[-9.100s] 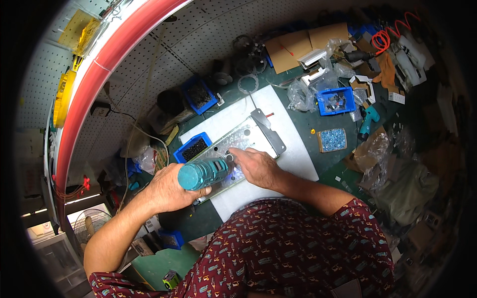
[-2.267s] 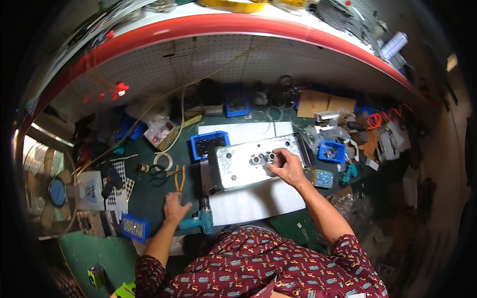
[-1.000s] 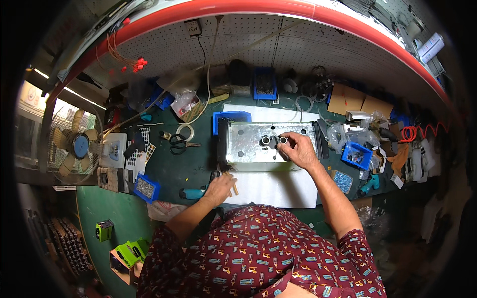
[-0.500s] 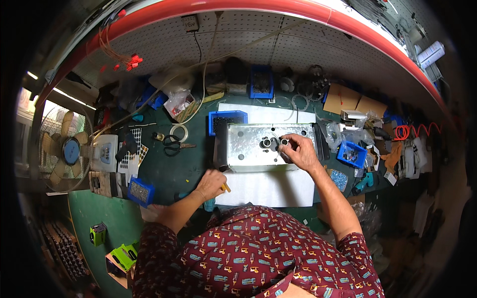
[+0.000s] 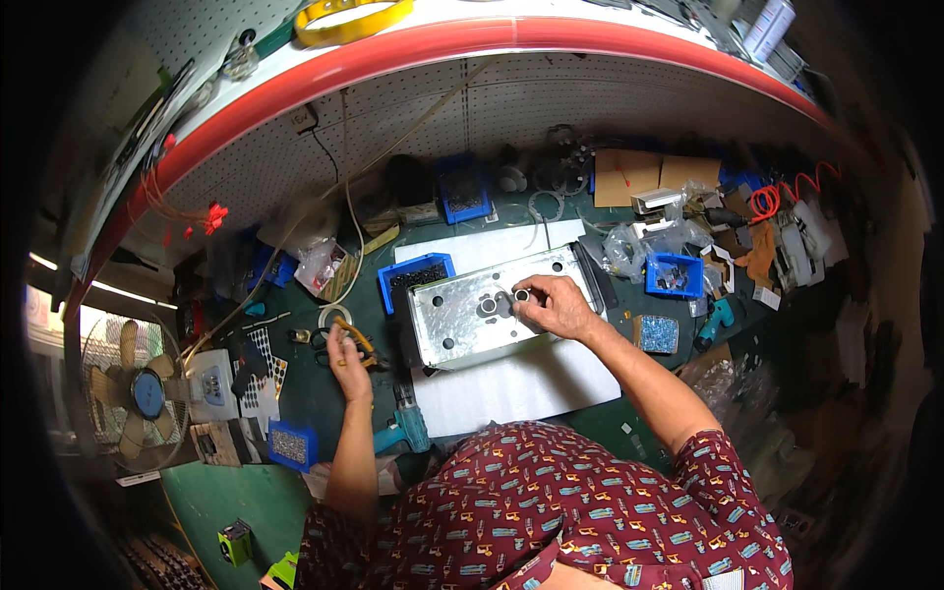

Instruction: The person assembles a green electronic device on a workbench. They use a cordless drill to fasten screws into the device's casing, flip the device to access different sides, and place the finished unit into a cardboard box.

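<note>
A silver metal box with dark round holes lies slightly turned on a white foam sheet. Two round black fittings with pale rims stand up from its middle. My right hand pinches the right-hand fitting between thumb and fingers; the other fitting is uncovered. Left of the box, my raised left hand grips a slim yellow-handled tool, whose exact kind I cannot make out. Below that hand's right side lies a teal power drill.
A blue bin of dark small parts touches the box's far left corner. Another blue bin sits on the right, near a second teal drill. A fan stands far left. A red-edged shelf spans overhead.
My left hand has moved left and away from me, up off the bench by the box's near corner, with the yellow-handled tool. My right hand stays at the fitting. The whole view has turned.
</note>
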Demonstrator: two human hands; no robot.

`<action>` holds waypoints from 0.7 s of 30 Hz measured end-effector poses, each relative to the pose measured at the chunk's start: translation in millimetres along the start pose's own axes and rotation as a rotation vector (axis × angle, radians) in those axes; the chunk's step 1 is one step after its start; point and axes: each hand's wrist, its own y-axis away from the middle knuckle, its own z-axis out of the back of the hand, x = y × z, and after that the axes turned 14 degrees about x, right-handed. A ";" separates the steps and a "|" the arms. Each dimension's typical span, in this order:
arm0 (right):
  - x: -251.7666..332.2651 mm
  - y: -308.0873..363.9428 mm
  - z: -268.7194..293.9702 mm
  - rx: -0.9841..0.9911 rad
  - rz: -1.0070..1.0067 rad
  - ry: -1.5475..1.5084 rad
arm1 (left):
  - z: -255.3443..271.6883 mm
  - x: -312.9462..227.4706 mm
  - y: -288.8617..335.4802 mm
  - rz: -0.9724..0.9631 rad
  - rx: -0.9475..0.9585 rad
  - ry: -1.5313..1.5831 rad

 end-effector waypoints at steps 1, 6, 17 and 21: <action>-1.0 -0.2 -0.2 0.002 0.005 0.013 | 1.7 -23.9 -1.0 -0.077 0.044 0.033; -4.2 -2.0 1.8 0.018 0.040 0.057 | -18.3 -168.5 0.4 -0.305 0.175 0.403; -0.2 -2.4 6.9 0.049 0.045 0.109 | -173.9 -238.9 24.6 -0.321 0.428 0.447; 0.1 -3.6 8.2 0.058 0.039 0.125 | -201.7 -232.1 31.7 -0.300 0.448 0.312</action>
